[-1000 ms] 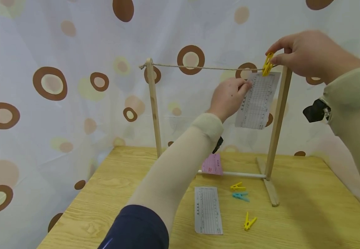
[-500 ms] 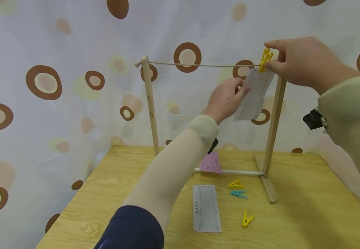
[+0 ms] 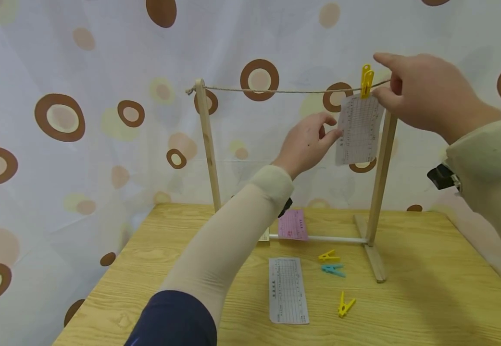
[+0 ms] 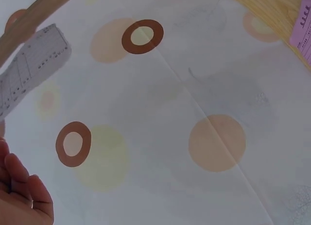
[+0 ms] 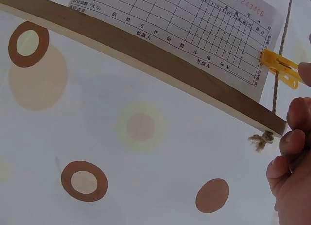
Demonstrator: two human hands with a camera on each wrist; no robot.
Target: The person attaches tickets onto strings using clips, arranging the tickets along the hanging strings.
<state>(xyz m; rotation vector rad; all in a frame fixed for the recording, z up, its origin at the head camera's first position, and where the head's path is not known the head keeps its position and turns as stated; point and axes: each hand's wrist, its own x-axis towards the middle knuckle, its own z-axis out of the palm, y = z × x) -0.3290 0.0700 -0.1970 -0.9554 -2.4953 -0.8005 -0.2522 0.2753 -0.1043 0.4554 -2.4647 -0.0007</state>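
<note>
Yellow clip [image 3: 366,84]: on rope [image 3: 294,91], biting hanging paper [image 3: 358,132]
Left grip [image 3: 307,143]: loosely apart, holds nothing
Right grip [image 3: 431,93]: spread wide, holds nothing, close to clip
Rope: best not tugged; slip away gently

Indoors: spotted curtain [image 3: 302,43], wooden table [image 3: 324,298]

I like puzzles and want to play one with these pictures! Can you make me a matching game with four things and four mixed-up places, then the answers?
Things
1. Turquoise clothespin
2. Pink paper slip
3. Rope
4. Left hand

Places
A. Stretched between the wooden posts
B. Beside the hanging white form
C. Lying between two loose yellow clothespins
D. Overlapping the white crossbar

Right pairs: 1-C, 2-D, 3-A, 4-B
</note>
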